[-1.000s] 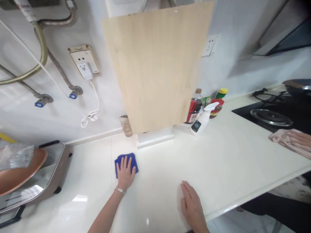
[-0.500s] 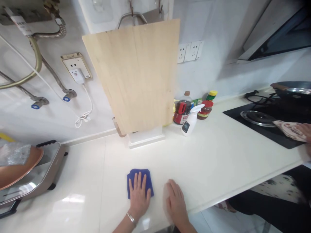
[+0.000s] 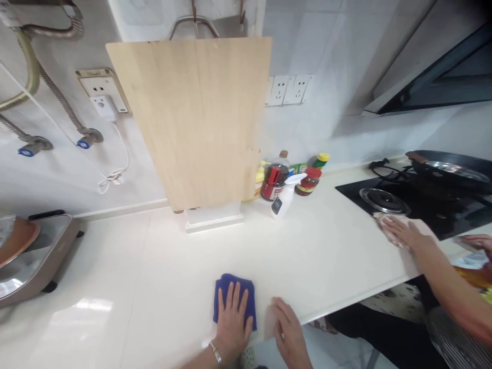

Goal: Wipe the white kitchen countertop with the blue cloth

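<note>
My left hand [image 3: 232, 319], with a silver bracelet at the wrist, lies flat with spread fingers on a folded dark blue cloth [image 3: 235, 283]. The cloth rests on the white countertop [image 3: 184, 302] near its front edge. Just right of it, my right hand [image 3: 288, 328] is by the counter edge, fingers loosely bent and the thumb apart, with nothing visible in it. A white spray bottle [image 3: 283, 201] stands farther back, next to a dark sauce bottle [image 3: 272, 185] and a red-lidded jar [image 3: 308, 182].
A co-worker's hand [image 3: 400, 230] presses a pale cloth [image 3: 423, 229] at the black cooktop's [image 3: 446, 220] near edge. A wok [image 3: 453, 169] sits behind. A wooden board [image 3: 196, 123] hangs at the wall. An electric grill pan [image 3: 57, 251] stands at left.
My left hand and the blue cloth have slid right along the counter, and my right hand has shifted right too. The co-worker's cloth has moved to the cooktop's near-left edge. The view has turned right.
</note>
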`<action>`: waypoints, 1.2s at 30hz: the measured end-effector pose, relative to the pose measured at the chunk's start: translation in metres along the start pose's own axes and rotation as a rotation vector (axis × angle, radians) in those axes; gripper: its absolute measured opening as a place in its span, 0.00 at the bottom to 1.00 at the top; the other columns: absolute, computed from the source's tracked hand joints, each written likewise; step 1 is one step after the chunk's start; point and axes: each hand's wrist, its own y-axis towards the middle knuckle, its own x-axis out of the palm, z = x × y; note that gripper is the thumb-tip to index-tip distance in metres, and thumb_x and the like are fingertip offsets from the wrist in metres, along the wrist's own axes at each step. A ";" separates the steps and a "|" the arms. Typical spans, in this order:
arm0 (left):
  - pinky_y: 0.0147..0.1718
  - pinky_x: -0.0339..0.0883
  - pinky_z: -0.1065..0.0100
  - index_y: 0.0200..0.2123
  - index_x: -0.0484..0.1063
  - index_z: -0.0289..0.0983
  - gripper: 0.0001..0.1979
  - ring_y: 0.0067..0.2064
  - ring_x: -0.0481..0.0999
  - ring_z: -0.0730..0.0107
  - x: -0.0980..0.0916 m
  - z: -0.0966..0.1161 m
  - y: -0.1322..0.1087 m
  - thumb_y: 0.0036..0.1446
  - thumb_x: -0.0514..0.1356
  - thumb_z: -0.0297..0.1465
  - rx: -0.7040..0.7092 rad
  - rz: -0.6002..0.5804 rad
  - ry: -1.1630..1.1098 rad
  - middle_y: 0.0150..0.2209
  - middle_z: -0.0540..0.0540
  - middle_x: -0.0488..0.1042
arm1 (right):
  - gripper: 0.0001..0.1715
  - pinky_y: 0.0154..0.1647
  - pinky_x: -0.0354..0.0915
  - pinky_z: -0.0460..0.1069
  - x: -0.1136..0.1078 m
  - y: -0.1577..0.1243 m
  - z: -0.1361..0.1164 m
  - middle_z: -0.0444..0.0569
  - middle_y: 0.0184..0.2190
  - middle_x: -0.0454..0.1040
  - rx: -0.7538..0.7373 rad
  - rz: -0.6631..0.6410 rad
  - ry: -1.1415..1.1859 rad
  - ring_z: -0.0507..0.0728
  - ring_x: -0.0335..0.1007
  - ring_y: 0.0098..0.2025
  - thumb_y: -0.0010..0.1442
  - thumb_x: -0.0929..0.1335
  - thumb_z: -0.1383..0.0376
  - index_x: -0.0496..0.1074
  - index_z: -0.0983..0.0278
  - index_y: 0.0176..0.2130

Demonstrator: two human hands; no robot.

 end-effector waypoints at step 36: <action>0.70 0.33 0.40 0.72 0.47 0.46 0.36 0.74 0.41 0.52 -0.011 -0.013 -0.013 0.64 0.54 0.44 -0.098 -0.162 -0.195 0.74 0.45 0.44 | 0.28 0.51 0.67 0.60 -0.047 0.040 0.133 0.60 0.54 0.72 0.098 0.134 -0.200 0.66 0.70 0.53 0.61 0.57 0.62 0.70 0.68 0.56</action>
